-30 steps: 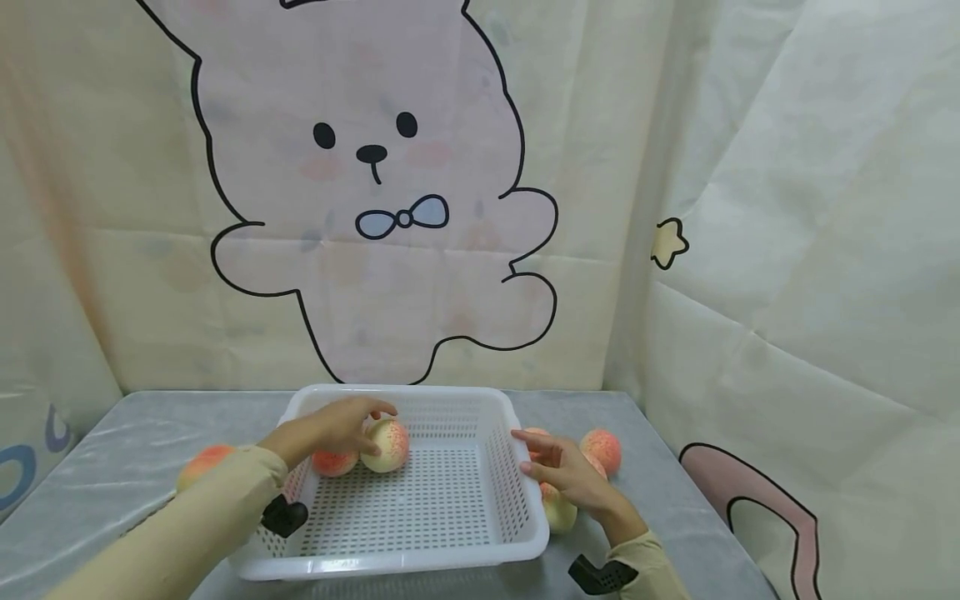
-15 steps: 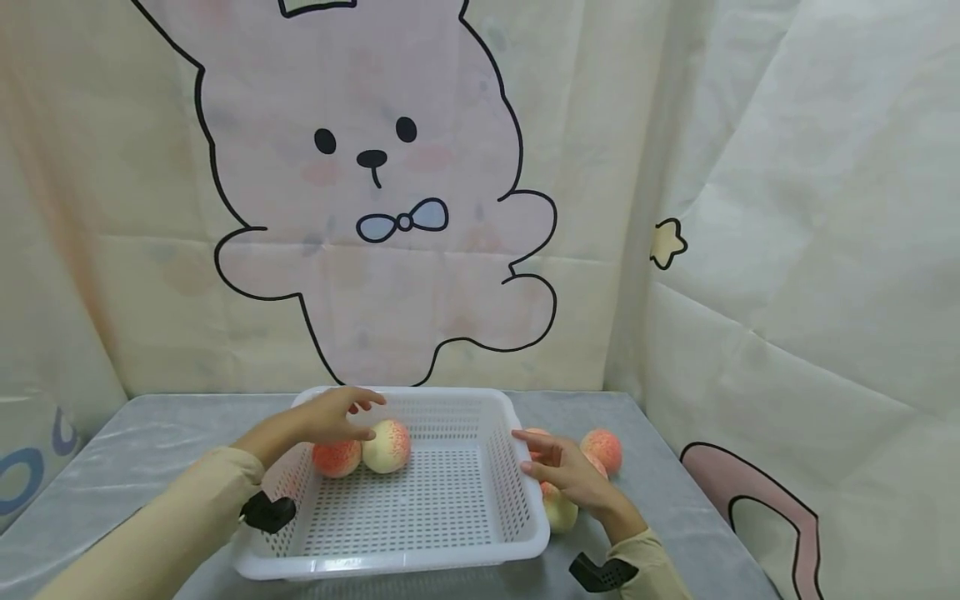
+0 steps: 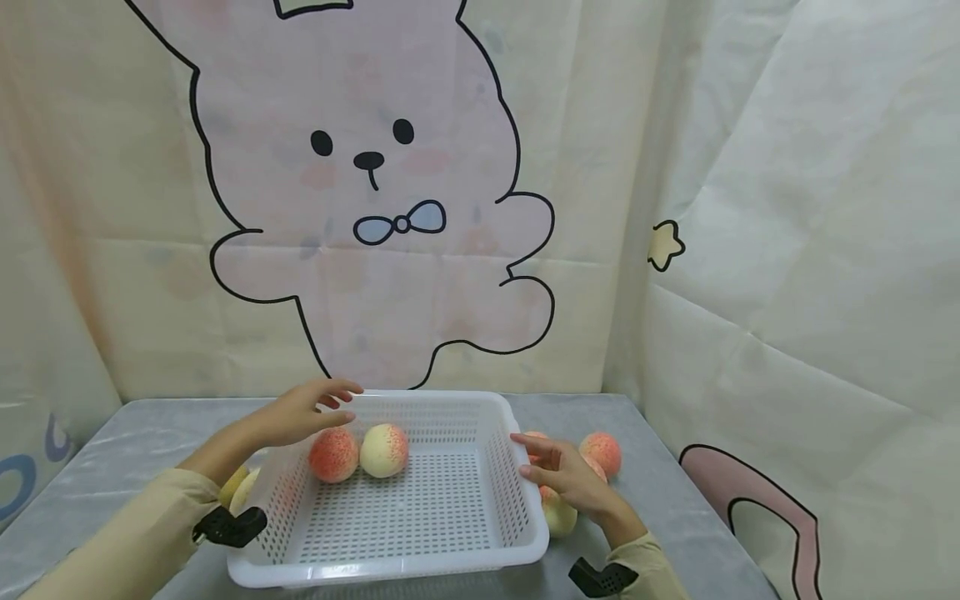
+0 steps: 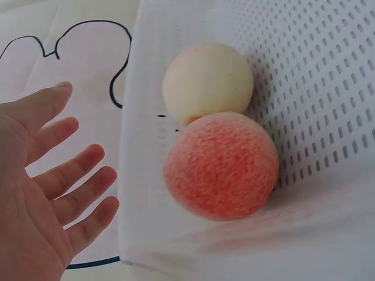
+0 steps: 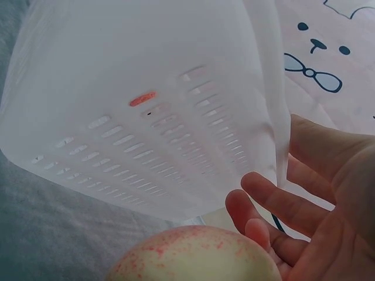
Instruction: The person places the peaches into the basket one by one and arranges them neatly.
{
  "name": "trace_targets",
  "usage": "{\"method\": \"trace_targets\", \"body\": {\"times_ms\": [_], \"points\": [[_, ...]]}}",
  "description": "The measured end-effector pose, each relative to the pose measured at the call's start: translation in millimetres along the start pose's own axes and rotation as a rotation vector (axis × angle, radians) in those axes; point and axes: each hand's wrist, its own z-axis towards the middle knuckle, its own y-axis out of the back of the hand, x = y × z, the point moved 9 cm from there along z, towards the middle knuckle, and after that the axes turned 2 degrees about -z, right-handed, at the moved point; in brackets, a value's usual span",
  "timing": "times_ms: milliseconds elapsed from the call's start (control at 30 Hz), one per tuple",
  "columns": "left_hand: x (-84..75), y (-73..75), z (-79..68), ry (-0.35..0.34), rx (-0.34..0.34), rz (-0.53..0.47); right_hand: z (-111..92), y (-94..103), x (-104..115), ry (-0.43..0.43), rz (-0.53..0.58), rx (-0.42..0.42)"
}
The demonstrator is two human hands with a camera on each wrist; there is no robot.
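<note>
A white perforated plastic basket (image 3: 390, 567) stands on the table. Inside, near its left wall, two peaches touch: a red one (image 3: 333, 455) and a paler cream one (image 3: 385, 451). My left hand (image 3: 300, 412) hovers over the basket's left rim, fingers spread and holding nothing. In the left wrist view that hand (image 4: 47, 181) is apart from both the red peach (image 4: 222, 167) and the cream peach (image 4: 208, 82). My right hand (image 3: 566, 475) grips the basket's right rim; in the right wrist view a peach (image 5: 199, 257) lies just below its fingers (image 5: 281, 202).
Several peaches lie outside the basket on the right, among them an orange-red one (image 3: 602, 453) and a pale one (image 3: 558, 512). Yellowish fruit (image 3: 243, 490) shows at the left, partly behind my left arm. Grey cloth (image 3: 172, 425) covers the table; printed curtains hang around it.
My left hand has let go of the cream peach and drawn back up and to the left, uncovering the red peach. My right hand has stayed at the rim.
</note>
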Motion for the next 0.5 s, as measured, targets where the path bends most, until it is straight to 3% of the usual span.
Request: {"method": "trace_targets", "body": {"times_ms": [233,500], "points": [[-4.6,20.2,-13.2,-0.016,-0.029,-0.030,0,-0.3,0,0.019,0.019,0.006],[0.4,44.2,-38.4,-0.018,-0.133,-0.063,1,0.5,-1,0.000,0.005,0.006]]}}
